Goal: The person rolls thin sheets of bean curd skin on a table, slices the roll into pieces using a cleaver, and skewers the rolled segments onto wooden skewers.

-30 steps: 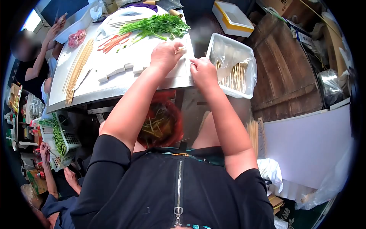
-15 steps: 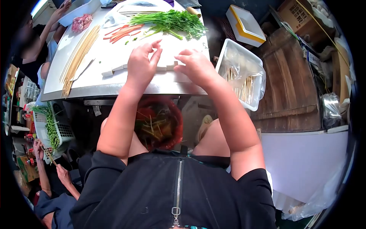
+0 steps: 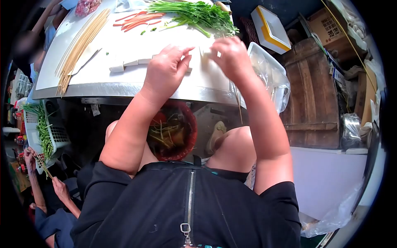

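Note:
My left hand [image 3: 167,66] is above the near part of the white table [image 3: 103,78], thumb and forefinger pinched; anything between them is too small to make out. My right hand [image 3: 232,56] is farther right, fingers curled and blurred. A thin skewer [image 3: 239,105] runs from beneath my right hand past the table edge, apparently held in it. Between the hands is a blurred pale piece [image 3: 205,56]. A row of white blocks [image 3: 131,63] lies left of my left hand and runs partly behind it.
Long skewers [image 3: 84,45], a knife [image 3: 87,61], red strips [image 3: 138,20] and leafy greens [image 3: 202,14] lie on the table. A plastic-lined white bin [image 3: 279,89] stands right. Beneath is a red basin [image 3: 188,142]. Another person's hands [image 3: 61,189] hold thin sticks at lower left.
Both hands have moved right, the right hand also farther from me. The skewer below my right hand now shows. The whole view has shifted slightly.

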### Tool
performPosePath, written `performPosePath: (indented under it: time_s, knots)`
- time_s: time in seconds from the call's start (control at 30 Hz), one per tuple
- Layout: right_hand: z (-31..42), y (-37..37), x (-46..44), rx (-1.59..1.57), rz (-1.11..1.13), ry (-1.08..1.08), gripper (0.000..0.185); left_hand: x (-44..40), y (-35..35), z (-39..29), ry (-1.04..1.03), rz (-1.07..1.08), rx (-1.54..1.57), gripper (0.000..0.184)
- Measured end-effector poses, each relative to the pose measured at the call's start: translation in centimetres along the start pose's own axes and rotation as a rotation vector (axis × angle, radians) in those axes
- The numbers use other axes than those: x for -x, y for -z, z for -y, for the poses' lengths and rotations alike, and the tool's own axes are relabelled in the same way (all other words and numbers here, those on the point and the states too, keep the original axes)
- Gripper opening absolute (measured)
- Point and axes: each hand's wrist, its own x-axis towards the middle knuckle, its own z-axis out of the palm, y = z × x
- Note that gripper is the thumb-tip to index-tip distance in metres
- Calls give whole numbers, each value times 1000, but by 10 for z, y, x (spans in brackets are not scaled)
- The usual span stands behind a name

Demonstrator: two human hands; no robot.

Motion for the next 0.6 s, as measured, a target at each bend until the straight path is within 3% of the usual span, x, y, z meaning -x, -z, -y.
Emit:
performPosePath:
  time_s: [0.03, 0.1, 0.37, 0.43, 0.6]
  knots:
    - [8, 3, 10, 6, 64, 15, 18, 4, 0, -6, 94, 39, 97, 23]
    - [21, 9, 28, -89, 116, 5, 23, 10, -1, -14, 14, 146, 28, 19]
    - [50, 34, 63, 30, 65, 50, 18, 27, -21, -20, 132, 400, -83, 25]
    - [50, 36, 68, -73, 118, 56, 19, 24, -19, -23, 185, 532, -164, 24]
    - [43, 32, 71, -293, 91, 34, 19, 25, -9, -29, 161, 618, -142, 21]
